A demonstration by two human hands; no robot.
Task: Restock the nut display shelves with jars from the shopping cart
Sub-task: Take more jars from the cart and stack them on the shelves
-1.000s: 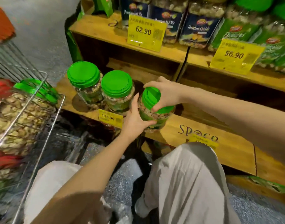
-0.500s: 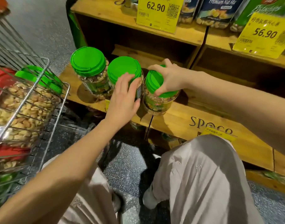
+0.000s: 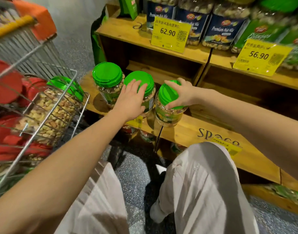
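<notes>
Gripping clear nut jar (image 3: 164,115) — green lid (image 3: 167,94) | right hand (image 3: 183,93) on top

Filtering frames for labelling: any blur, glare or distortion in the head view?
Head view: shopping cart at left motion-smeared; upper-right green-label jars soft; left hand, right hand and the jar it grips fairly sharp; wide-angle stretch toward the corners; no harsh glare.

Lower wooden shelf (image 3: 187,130) carrying three green-lidded nut jars in a row near its front edge: left jar (image 3: 107,81), middle jar (image 3: 145,78), right jar (image 3: 166,114). Upper shelf (image 3: 128,36) bears blue-labelled jars (image 3: 224,29), green-labelled jars (image 3: 263,34) and yellow price tags (image 3: 170,34).
</notes>
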